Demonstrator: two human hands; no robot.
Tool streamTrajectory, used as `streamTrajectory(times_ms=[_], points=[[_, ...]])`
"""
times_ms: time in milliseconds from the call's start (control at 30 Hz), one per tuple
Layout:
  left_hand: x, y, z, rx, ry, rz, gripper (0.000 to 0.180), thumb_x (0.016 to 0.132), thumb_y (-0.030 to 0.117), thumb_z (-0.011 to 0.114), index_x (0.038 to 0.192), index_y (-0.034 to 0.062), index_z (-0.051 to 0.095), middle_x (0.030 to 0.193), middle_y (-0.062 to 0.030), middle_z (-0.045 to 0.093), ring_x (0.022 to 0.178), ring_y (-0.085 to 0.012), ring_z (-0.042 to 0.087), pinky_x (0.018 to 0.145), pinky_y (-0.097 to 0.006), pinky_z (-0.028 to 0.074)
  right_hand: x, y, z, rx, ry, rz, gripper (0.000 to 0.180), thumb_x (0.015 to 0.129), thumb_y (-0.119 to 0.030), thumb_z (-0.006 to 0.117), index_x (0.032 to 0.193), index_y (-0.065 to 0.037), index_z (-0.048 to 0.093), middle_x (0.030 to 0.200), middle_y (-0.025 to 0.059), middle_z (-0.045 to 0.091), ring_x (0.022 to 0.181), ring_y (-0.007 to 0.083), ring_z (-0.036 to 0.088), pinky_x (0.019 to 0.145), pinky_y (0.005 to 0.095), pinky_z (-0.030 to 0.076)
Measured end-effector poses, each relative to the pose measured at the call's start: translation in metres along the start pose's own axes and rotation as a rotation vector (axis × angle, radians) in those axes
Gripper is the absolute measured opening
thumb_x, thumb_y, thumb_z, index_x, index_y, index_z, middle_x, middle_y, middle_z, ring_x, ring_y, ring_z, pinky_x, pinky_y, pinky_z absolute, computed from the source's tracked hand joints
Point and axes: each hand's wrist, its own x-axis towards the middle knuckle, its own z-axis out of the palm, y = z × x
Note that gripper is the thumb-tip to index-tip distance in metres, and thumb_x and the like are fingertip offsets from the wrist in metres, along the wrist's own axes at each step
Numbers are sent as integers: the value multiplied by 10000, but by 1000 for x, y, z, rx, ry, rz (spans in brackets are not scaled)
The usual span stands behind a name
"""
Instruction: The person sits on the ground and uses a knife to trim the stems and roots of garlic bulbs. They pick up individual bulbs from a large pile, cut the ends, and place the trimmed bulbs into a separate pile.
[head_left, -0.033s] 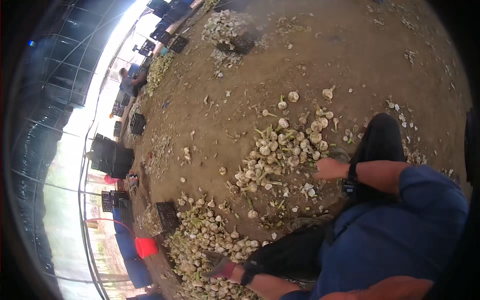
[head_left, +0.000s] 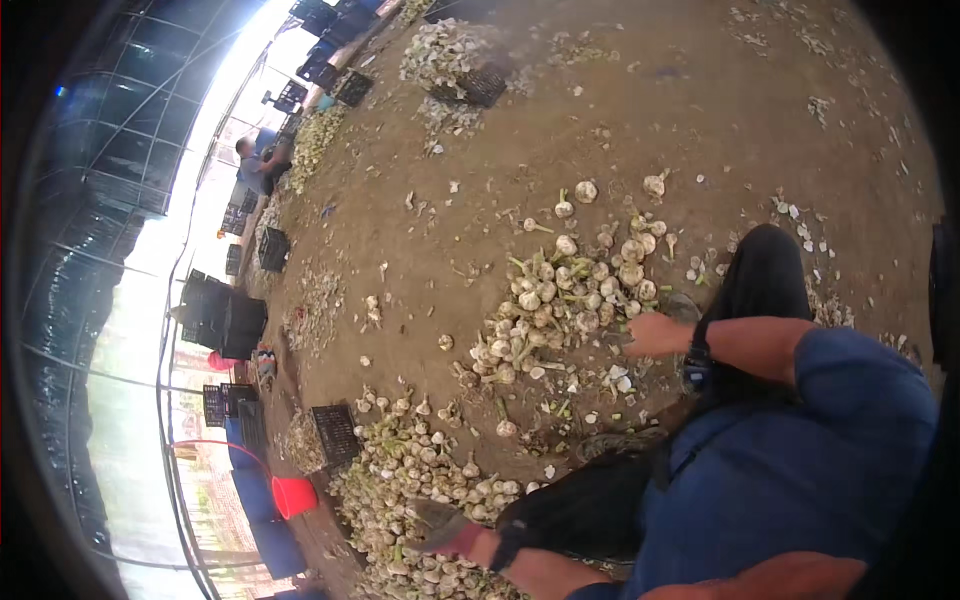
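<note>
My left hand (head_left: 445,530), in a grey and dark-red glove, reaches over a wide heap of garlic bulbs (head_left: 400,470) with stubs of stalk on them. Its fingers look stretched out and apart, slightly blurred, with no bulb visible between them. Farther up, my bare right hand (head_left: 655,334) is closed beside a second, smaller pile of garlic bulbs (head_left: 545,290) with short-cut stalks. What it grips is too small and hidden to make out. Cut stalk bits and white skin scraps (head_left: 618,380) lie on the ground just below this hand.
A black plastic crate (head_left: 335,435) lies at the big heap's edge, near a red bucket (head_left: 294,496). Stacked black crates (head_left: 222,315) line the left side, where another person (head_left: 262,165) sits. An overfull crate of garlic (head_left: 485,87) stands farther off on the dirt floor (head_left: 700,120).
My right hand has shifted slightly left, toward the smaller pile. My left hand has moved a little to the right over the heap.
</note>
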Motion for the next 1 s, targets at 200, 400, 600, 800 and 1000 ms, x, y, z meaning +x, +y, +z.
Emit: streamTrajectory(times_ms=[200, 400, 600, 800, 1000], points=[[-46, -77, -44, 519, -162, -619, 288, 911, 355, 533, 955, 90, 636, 824, -33, 614, 726, -166, 568, 662, -291, 478, 67, 16, 12, -436, -75, -290, 223, 860, -203, 590, 830, 16, 616, 765, 191, 595, 693, 331, 588, 603, 472, 486], [-114, -82, 14, 933, -716, -617, 260, 886, 154, 601, 1103, 11, 610, 1020, -75, 650, 917, -200, 621, 793, -324, 491, 129, -18, 16, -589, -254, -260, 272, 847, -90, 621, 1090, 29, 599, 1229, 196, 522, 1125, 346, 492, 987, 474, 430], [-120, -30, 143, 923, -1595, 74, 411, 765, 181, 652, 1158, 67, 608, 1068, -155, 624, 946, -276, 629, 794, -370, 511, 195, -45, 71, -685, -435, -392, 328, 854, -62, 624, 1174, -4, 585, 1419, 173, 399, 1287, 363, 393, 1130, 426, 350], [-131, -26, 192, 871, -1616, 528, 430, 808, 231, 556, 1217, 100, 560, 1161, -147, 614, 954, -298, 630, 783, -368, 526, 196, -5, 89, -812, -286, -563, 273, 792, -31, 659, 1065, -16, 650, 1352, 180, 442, 1184, 387, 455, 924, 434, 523], [-120, -18, 203, 813, -1638, 616, 419, 835, 222, 531, 1245, 138, 548, 1200, -123, 611, 968, -286, 638, 793, -326, 536, 188, 19, 83, -1038, -233, -616, 169, 762, -52, 679, 922, 3, 668, 1254, 191, 475, 1081, 381, 500, 849, 423, 528]])
